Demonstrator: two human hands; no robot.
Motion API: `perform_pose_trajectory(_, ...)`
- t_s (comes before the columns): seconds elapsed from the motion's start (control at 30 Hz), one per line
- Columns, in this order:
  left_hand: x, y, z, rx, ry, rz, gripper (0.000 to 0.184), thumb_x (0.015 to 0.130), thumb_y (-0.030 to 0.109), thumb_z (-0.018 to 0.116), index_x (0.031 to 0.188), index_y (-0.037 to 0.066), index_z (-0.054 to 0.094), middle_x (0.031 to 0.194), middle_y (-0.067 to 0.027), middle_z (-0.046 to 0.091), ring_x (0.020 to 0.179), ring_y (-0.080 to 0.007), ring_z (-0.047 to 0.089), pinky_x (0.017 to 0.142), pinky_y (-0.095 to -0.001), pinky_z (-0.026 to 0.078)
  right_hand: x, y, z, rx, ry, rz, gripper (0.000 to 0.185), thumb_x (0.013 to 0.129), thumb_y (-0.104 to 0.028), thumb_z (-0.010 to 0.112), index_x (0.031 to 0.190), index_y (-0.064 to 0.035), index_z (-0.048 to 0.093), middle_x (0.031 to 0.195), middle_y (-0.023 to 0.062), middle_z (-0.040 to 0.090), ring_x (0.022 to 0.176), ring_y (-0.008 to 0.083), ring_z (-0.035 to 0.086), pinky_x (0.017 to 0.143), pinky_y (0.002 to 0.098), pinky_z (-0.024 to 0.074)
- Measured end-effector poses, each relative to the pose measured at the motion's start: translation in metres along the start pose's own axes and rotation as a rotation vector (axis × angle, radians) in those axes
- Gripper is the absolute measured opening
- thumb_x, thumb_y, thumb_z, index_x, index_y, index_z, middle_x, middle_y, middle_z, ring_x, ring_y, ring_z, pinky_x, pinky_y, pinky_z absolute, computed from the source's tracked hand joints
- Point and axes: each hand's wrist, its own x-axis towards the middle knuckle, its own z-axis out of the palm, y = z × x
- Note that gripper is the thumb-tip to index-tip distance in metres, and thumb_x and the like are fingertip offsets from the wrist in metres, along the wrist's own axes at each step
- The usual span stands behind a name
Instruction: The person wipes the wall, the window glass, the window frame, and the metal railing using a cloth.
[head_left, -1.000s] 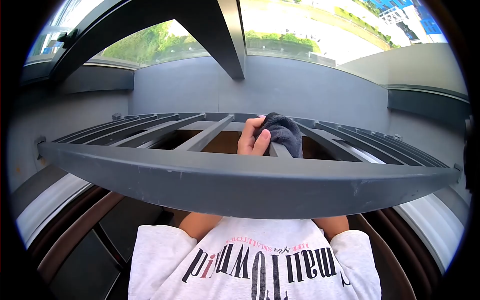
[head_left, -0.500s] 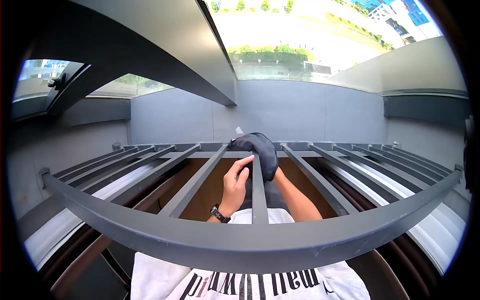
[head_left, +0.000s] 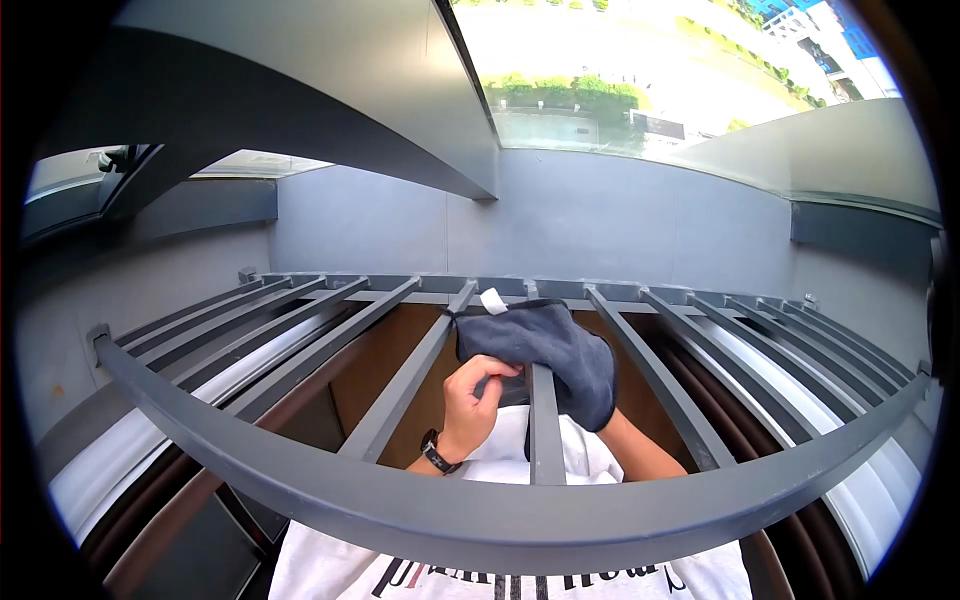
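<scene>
A dark grey cloth point(head_left: 575, 355) with a white tag is draped over a vertical bar point(head_left: 546, 430) of the grey metal railing. My left hand point(head_left: 468, 405), with a black watch on its wrist, is on the left of that bar. Its fingers are bent and pinch the lower edge of the cloth. From the right side my right hand point(head_left: 612, 432) reaches up under the cloth. Only its wrist end shows, and the cloth covers its fingers as it holds the fabric against the bar.
The railing's thick curved rail point(head_left: 500, 515) runs between my chest and my hands. More bars stand on both sides. Beyond them lies a grey ledge point(head_left: 640, 215), with an open window frame point(head_left: 400, 110) above it. Greenery shows outside.
The cloth has come closer to me and spread wider across the bar. My left fingers have curled in at its edge. The view has shifted slightly.
</scene>
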Motion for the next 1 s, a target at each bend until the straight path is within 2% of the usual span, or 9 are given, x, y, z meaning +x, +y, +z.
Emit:
perform_pose_trajectory(0.13,-0.013,0.008,-0.011,0.036,0.019,0.107,0.013,0.08,-0.003,0.063,0.091,-0.001,0.07,0.089,-0.0131,0.07,0.074,-0.0213,0.067,0.065,-0.0293,0.05,-0.042,-0.028,0.005,-0.039,-0.004,-0.013,0.04,0.073,-0.01,0.072,0.113,-0.0094,0.069,0.106,0.0139,0.069,0.096,0.0381,0.064,0.081,0.0397,0.0519)
perform_pose_trajectory(0.2,-0.007,0.021,-0.01,0.079,0.064,0.242,0.018,0.082,0.003,0.069,0.099,-0.003,0.069,0.091,-0.0128,0.07,0.08,-0.0226,0.068,0.07,-0.0313,0.051,-0.04,-0.045,0.018,-0.13,-0.051,0.701,0.018,0.076,-0.022,0.072,0.089,-0.0104,0.067,0.09,0.0085,0.068,0.079,0.0317,0.066,0.071,0.0407,0.0512)
perform_pose_trajectory(0.23,-0.006,0.017,-0.005,-0.032,0.041,0.313,0.026,0.085,0.007,0.07,0.109,-0.002,0.067,0.102,-0.0124,0.07,0.093,-0.0245,0.068,0.083,-0.0344,0.052,-0.041,-0.046,0.02,-0.079,-0.044,0.684,0.018,0.076,-0.022,0.072,0.088,-0.0104,0.067,0.09,0.0086,0.068,0.079,0.0316,0.066,0.071,0.0406,0.0511)
perform_pose_trajectory(0.33,0.003,0.026,0.013,-0.29,-0.051,-0.042,0.034,0.085,0.01,0.073,0.116,0.0,0.064,0.113,-0.0129,0.068,0.106,-0.025,0.065,0.094,-0.0377,0.048,-0.037,-0.041,0.022,0.031,-0.015,0.277,0.017,0.076,-0.022,0.072,0.088,-0.0107,0.066,0.089,0.0086,0.068,0.078,0.0313,0.065,0.071,0.0404,0.051)
perform_pose_trajectory(0.43,0.008,0.016,0.01,-0.414,-0.239,0.1,0.042,0.083,0.01,0.075,0.121,0.001,0.061,0.122,-0.0137,0.064,0.111,-0.0253,0.062,0.098,-0.038,0.046,-0.028,-0.029,0.024,0.059,0.017,0.181,0.017,0.076,-0.022,0.072,0.087,-0.0109,0.065,0.088,0.0087,0.068,0.078,0.031,0.065,0.071,0.0402,0.0509)
perform_pose_trajectory(0.5,0.011,0.013,0.001,-0.128,-0.312,0.29,0.046,0.084,0.023,0.071,0.125,0.004,0.058,0.129,-0.0133,0.059,0.126,-0.0257,0.052,0.106,-0.0383,0.041,-0.029,-0.025,0.019,0.05,0.046,0.151,0.016,0.076,-0.022,0.072,0.086,-0.0111,0.065,0.088,0.0087,0.068,0.078,0.0308,0.065,0.071,0.0401,0.0509)
perform_pose_trajectory(0.67,0.012,0.031,0.002,-0.156,-0.17,0.146,0.036,0.081,-0.005,0.067,0.116,-0.002,0.06,0.105,-0.0115,0.066,0.089,-0.025,0.066,0.082,-0.0297,0.051,-0.039,-0.002,0.001,0.031,0.146,0.141,0.015,0.076,-0.022,0.071,0.084,-0.0114,0.064,0.087,0.0088,0.067,0.078,0.0303,0.065,0.071,0.0397,0.0507)
perform_pose_trajectory(0.77,0.003,0.032,-0.007,-0.024,-0.086,0.257,0.038,0.076,-0.012,0.059,0.112,-0.002,0.063,0.113,-0.0173,0.065,0.101,-0.0339,0.065,0.087,-0.0335,0.051,-0.043,0.016,0.002,0.03,0.205,0.119,0.015,0.076,-0.022,0.071,0.083,-0.0117,0.063,0.086,0.0088,0.067,0.077,0.03,0.065,0.07,0.0395,0.0506)
perform_pose_trajectory(1.0,-0.045,0.013,-0.057,0.068,-0.012,0.244,0.024,0.082,-0.011,0.059,0.103,-0.001,0.065,0.101,-0.013,0.071,0.094,-0.0259,0.069,0.083,-0.0337,0.054,-0.047,0.041,0.024,0.076,0.227,0.033,0.014,0.077,-0.022,0.071,0.081,-0.0122,0.061,0.085,0.0089,0.066,0.077,0.0292,0.065,0.07,0.039,0.0503)
